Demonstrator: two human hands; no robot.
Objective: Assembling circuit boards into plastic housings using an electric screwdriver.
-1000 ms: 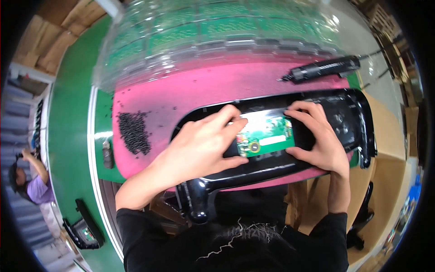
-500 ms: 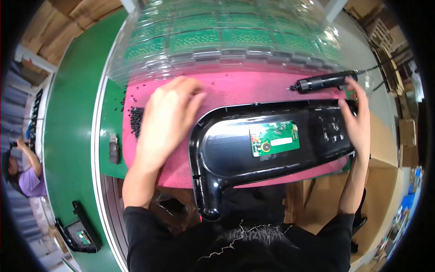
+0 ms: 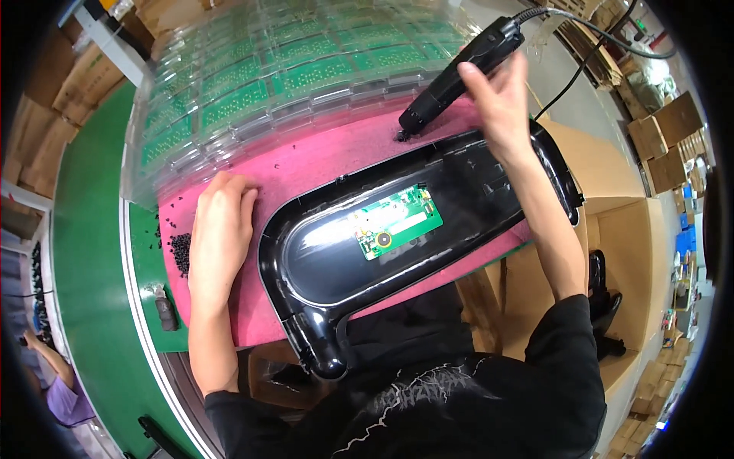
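A glossy black plastic housing with a curved arm at its lower left lies open side up on a pink mat. A green circuit board sits inside it. Up at the right, my right hand is closed round a black electric screwdriver. The screwdriver slants with its tip down, close to the mat beyond the housing's far edge. My left hand rests on the mat between the housing and a pile of small black screws. Its fingers are curled in; whatever they hold is hidden.
Clear plastic trays of green boards stand stacked behind the mat. A dark block-shaped piece lies at the left. A cardboard box with black parts stands at the right. The screwdriver's cable runs off right. A person in purple sits far left.
My right hand has taken hold of the screwdriver and raised its rear end, tip downward. My left hand has drawn its fingers in. The view has turned, so the housing appears tilted.
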